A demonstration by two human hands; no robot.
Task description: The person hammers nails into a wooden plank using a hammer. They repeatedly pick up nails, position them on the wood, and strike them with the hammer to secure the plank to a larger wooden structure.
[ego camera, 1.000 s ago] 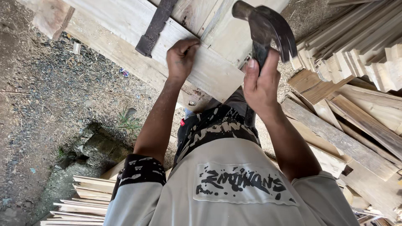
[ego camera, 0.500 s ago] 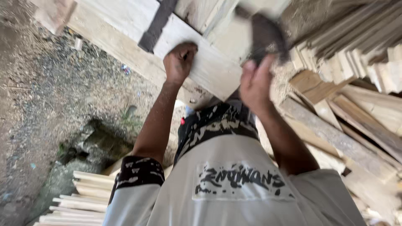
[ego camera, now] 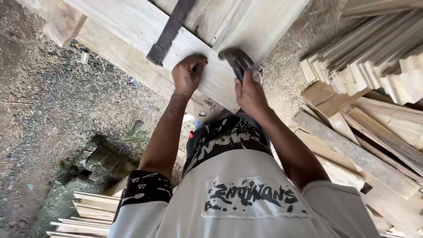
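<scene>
Far left: bare ground (ego camera: 53, 114), gravel and dry grass, with a mossy stone block (ego camera: 94, 161) near the lower left. Below it, a stack of thin pale slats (ego camera: 90, 213) at the bottom edge of the view.

Top centre: pale wooden plank (ego camera: 132, 26) running diagonally from upper left down to centre, its near end cut off just above the person's waist. More boards lie under and beside it. A dark metal strap (ego camera: 169, 31) lies across the plank's upper face, well up from the near end.

Left hand (ego camera: 188, 74): curled into a loose fist, fingertips pinched together on the plank's face near the near end, just right of the strap's lower end. What it pinches is too small to tell.

Right hand (ego camera: 250, 93): closed around the handle of a hammer (ego camera: 236, 61), thumb along the handle. The hammer's dark metal head is down at the plank's surface, just right of the left hand, close to the plank's right edge. Contact with the wood can't be confirmed. The two hands are near each other, not touching.

Right: heap of loose boards (ego camera: 357, 145) on the ground, weathered and overlapping at angles. Upper right: tighter stack of cut timber strips (ego camera: 379, 57), ends facing the camera, sawdust on the ground between it and the plank.
</scene>
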